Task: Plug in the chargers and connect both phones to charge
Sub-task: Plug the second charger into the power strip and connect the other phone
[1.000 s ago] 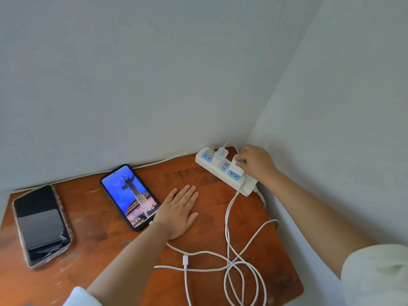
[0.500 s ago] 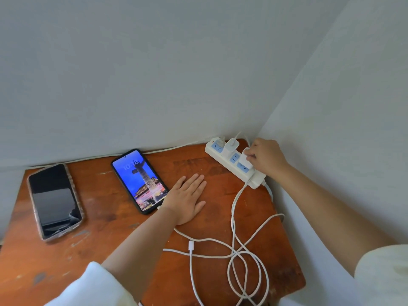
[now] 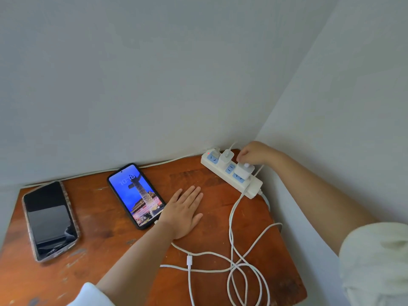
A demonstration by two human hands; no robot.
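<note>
A white power strip (image 3: 255, 187) lies at the table's far right corner, its red light on. One small white charger (image 3: 227, 156) sits plugged in near its far end. A second white charger (image 3: 243, 171) stands in a nearer socket. My right hand (image 3: 256, 153) is curled just behind this second charger, fingertips pinched on its far top edge. My left hand (image 3: 184, 212) lies flat and open on the table beside the lit phone (image 3: 136, 195), which has a white plug at its bottom end. The dark phone (image 3: 49, 219) lies at the left with no cable in it.
White cables (image 3: 244, 272) loop over the wooden table (image 3: 99, 250) at front right, with a loose connector (image 3: 189, 260) among them. Grey walls meet in a corner right behind the strip. A cord (image 3: 167, 161) runs along the back edge.
My right hand has drawn back off the second charger, which now shows almost whole in its socket. My head moved closer and left. The left hand stayed flat.
</note>
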